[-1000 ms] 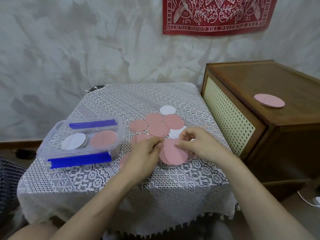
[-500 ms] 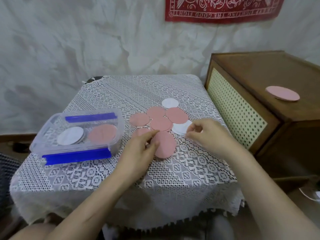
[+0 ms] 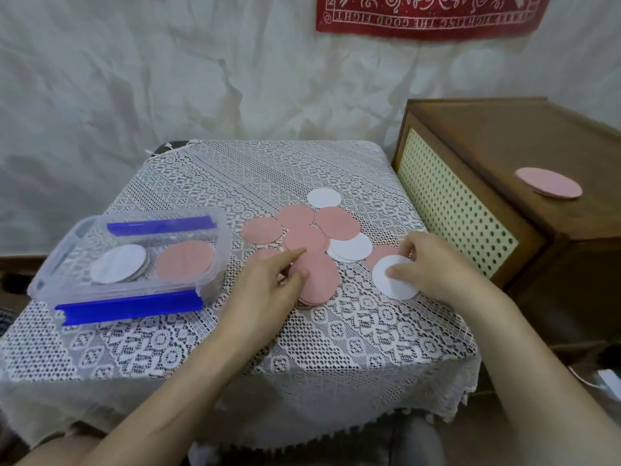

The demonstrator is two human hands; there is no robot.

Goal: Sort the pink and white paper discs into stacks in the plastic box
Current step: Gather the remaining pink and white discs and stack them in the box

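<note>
A clear plastic box (image 3: 53, 274) with blue clips sits at the table's left and holds a white stack (image 3: 117, 263) and a pink stack (image 3: 184, 260). Several loose pink discs (image 3: 304, 238) and white discs (image 3: 351, 246) lie spread over the middle of the lace cloth. My left hand (image 3: 265, 290) pinches a small pile of pink discs (image 3: 319, 280) between thumb and forefinger. My right hand (image 3: 430, 264) pinches a single white disc (image 3: 391, 284) by its far edge, low over the cloth. Another pink disc (image 3: 378, 257) peeks out behind it.
A wooden cabinet (image 3: 504, 146) with a perforated front stands right of the table, and a pink disc (image 3: 547, 182) lies on its top. A white disc (image 3: 324, 197) lies farthest back. The lace cloth (image 3: 336, 348) hangs over the table's near edge.
My right hand let go of the pink pile, moved right and took hold of a white disc. My left hand kept the pink pile, now lying lower on the cloth.
</note>
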